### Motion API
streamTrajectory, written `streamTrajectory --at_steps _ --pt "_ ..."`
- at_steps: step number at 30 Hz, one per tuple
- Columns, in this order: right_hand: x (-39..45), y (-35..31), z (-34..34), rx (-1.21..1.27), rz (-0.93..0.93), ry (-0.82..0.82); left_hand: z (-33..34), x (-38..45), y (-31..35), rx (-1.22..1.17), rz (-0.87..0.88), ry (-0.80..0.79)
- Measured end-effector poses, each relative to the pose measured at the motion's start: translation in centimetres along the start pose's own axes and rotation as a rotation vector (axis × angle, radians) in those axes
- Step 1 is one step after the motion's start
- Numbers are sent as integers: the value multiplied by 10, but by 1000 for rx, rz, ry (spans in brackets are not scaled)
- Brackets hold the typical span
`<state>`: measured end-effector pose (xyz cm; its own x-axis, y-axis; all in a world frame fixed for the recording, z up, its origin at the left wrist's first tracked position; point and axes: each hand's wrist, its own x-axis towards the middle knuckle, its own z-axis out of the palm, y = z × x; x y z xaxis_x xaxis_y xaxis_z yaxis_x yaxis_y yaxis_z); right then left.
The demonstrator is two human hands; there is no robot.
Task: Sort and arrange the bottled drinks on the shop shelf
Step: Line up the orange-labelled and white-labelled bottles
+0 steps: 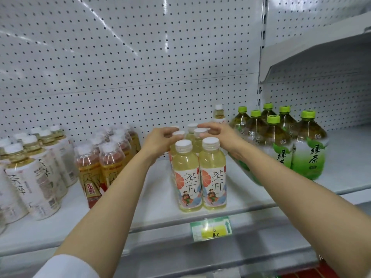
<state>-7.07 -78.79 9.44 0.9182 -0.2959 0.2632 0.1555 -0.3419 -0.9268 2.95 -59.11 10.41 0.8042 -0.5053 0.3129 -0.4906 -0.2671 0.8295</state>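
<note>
- Reaching forward from the bottom of the view, both bare forearms stretch over the shelf (pixel 251 199) toward a cluster of pale yellow tea bottles (pixel 198 177) standing near its front edge.
- Left hand (pixel 160 140) comes in at the cluster's left side, its fingers curled around the white cap of a second-row bottle (pixel 178 133).
- Right hand (pixel 217 132) arches over the cluster from the right, its fingers bent and pinching the white cap of the neighbouring bottle (pixel 200 131).
- Right of the cluster stand large green-capped green tea bottles (pixel 309 145), touching the right forearm.
- Left of the cluster stand shrink-wrapped amber bottles (pixel 104 163), and farther left white-labelled bottles (pixel 32 177).
- Below the cluster, a green price tag (pixel 210 229) hangs on the shelf edge.
</note>
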Motion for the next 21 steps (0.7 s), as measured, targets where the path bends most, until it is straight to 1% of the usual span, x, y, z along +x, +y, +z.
streamTrajectory --at_steps 4,8,12,14,15,16,18,19,20,21 --pt "-4 -2 -2 40 2 47 0 -2 3 -3 10 -5" --pt "-12 -4 -11 -22 -21 46 1 -9 7 -36 31 -45" --pt "-16 0 -12 -19 -36 41 0 -13 8 -45 44 -57" --pt "-16 1 -14 1 -42 40 -1 -14 6 -101 44 -57" --pt "-16 2 -16 26 -44 51 -2 -15 4 -152 50 -18" --pt "-14 3 -17 62 -49 69 -3 -13 0 -184 63 75" --pt "-6 9 -18 110 -52 110 -5 -5 -11 -139 71 297" --pt "0 13 -18 113 -41 123 -5 -1 -15 -88 44 339" --pt "7 17 -16 110 -17 119 -4 2 -20 -66 -15 305" --pt "13 20 -14 105 20 102 -1 4 -24 -103 -93 222"
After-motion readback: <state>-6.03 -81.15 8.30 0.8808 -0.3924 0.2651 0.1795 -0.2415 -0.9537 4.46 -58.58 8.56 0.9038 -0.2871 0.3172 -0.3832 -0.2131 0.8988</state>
